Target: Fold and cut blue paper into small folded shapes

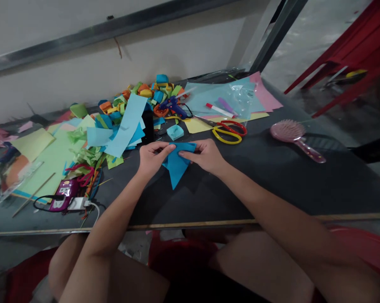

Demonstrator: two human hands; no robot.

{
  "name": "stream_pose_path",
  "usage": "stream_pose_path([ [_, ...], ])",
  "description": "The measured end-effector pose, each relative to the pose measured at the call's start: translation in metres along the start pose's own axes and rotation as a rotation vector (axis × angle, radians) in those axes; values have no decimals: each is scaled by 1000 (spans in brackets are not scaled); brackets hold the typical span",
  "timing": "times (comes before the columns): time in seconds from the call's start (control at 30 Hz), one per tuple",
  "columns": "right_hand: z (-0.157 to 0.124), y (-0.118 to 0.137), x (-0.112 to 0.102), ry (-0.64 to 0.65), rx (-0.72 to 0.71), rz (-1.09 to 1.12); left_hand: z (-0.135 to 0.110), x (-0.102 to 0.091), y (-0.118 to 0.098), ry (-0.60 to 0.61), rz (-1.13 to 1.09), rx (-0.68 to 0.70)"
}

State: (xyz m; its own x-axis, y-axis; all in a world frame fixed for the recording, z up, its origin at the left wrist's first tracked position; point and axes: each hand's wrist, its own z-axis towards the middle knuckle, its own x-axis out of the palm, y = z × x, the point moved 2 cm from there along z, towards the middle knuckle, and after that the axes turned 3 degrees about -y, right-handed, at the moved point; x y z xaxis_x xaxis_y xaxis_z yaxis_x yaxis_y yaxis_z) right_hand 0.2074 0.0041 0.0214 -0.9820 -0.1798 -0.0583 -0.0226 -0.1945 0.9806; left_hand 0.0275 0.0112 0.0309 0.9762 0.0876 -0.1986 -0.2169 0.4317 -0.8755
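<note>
A piece of blue paper (177,166), folded so that one pointed corner hangs down, is held just above the dark table. My left hand (153,156) pinches its left edge between thumb and fingers. On the right side, my right hand (207,155) grips the same paper, its thumb lying across the front; the fingers behind are partly hidden. Just beyond my hands sits a small light-blue folded paper box (175,132). Scissors (229,131) with one red and one yellow handle loop lie past my right hand.
Colourful folded paper pieces (145,93) are heaped by the wall, with a blue glue gun (174,106) beside them. Light-blue paper strips (128,126) lie at left, near a purple device (65,194). A pink hairbrush (292,134) rests at right. The table's front edge (208,225) is near my legs.
</note>
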Motion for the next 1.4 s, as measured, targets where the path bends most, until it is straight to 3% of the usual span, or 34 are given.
stream_pose_path([
  [0.53, -2, -2, 3, 9, -22, 26, 0, 0, -3, -76, -9, -48],
  [0.8, -3, -2, 0, -69, -81, -85, 0, 0, -6, -107, -10, -94],
  [0.87, -3, -2, 1, -69, -83, -90, 0, 1, -4, -58, -9, -157],
  [1.03, -5, -3, 0, -125, -112, -194, -2, 9, 2, 313, 47, -231],
  [1.17, -4, -4, -1, -178, -98, -164, -3, 10, 2, 282, 112, -195],
  [1.4, -5, 5, -2, -264, -154, -138, -4, 10, 3, 270, -45, -281],
])
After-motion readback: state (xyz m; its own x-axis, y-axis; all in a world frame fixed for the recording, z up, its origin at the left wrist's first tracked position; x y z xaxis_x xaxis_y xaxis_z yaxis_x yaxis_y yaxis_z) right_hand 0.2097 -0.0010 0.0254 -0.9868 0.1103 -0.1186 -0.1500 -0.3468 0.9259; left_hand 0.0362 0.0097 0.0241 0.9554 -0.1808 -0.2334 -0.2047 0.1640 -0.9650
